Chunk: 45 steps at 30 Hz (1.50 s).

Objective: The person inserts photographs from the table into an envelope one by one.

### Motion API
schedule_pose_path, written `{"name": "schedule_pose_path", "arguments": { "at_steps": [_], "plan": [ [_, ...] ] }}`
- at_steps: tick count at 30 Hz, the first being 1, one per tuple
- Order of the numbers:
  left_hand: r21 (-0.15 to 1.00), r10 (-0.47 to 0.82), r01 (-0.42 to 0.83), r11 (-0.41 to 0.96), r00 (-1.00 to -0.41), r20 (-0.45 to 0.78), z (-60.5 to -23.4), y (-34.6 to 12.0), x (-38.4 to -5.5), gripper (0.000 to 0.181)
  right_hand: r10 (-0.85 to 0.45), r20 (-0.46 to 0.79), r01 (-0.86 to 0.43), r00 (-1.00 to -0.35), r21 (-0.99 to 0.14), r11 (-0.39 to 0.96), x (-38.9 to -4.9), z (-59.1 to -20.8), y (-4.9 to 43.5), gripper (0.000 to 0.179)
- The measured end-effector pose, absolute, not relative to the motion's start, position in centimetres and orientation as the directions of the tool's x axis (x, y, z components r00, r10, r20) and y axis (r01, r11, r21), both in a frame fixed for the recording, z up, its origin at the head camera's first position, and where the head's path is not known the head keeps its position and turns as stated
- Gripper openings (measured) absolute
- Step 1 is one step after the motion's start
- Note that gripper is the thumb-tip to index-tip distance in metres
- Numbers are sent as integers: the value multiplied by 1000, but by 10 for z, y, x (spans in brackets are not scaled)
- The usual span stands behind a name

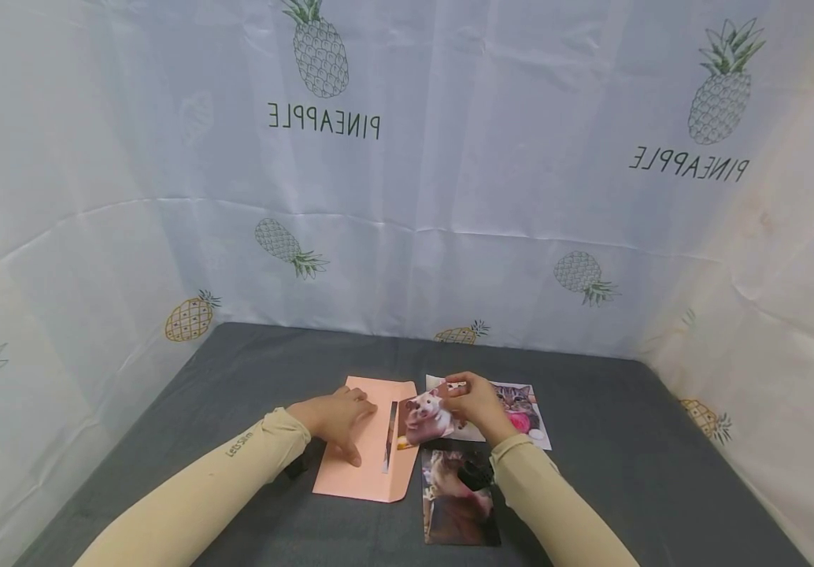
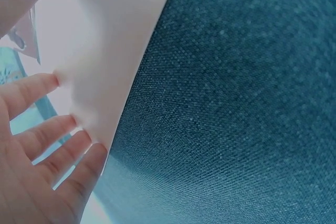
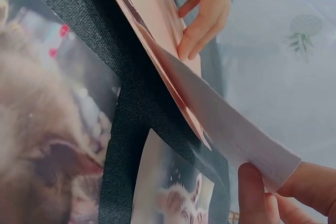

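One right-hand grip (image 1: 479,405) pinches apparently a single photo (image 1: 424,419).

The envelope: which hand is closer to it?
Left. The left hand touches the envelope, while the right hand is off to its right, pinching a photo.

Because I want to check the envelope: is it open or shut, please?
The envelope is open: in the head view, its flap lies spread out and a dark strip shows inside.
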<state>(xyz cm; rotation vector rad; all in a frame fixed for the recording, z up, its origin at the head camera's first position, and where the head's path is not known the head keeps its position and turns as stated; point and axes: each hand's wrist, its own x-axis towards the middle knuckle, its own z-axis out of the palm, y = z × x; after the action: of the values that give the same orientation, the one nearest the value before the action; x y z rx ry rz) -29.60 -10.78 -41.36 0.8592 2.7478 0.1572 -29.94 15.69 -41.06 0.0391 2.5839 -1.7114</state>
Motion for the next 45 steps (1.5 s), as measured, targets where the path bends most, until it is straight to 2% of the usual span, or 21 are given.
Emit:
{"name": "schedule_pose_path", "arguments": {
  "at_steps": [12,35,45],
  "plan": [
    [175,571,543,821,-790,-224,-413,-108,-297,89,-9,-41,33,-999,-902,430,-300,-408,154,45],
    [190,562,530,826,-795,-228,-415,-108,-297,89,-36,-42,24,-998,-919,393,-300,-420,152,43],
    [183,559,529,828,-797,-228,-415,-108,-298,90,-88,-147,110,-985,-938,328,-302,-420,158,47]
  ]
}}
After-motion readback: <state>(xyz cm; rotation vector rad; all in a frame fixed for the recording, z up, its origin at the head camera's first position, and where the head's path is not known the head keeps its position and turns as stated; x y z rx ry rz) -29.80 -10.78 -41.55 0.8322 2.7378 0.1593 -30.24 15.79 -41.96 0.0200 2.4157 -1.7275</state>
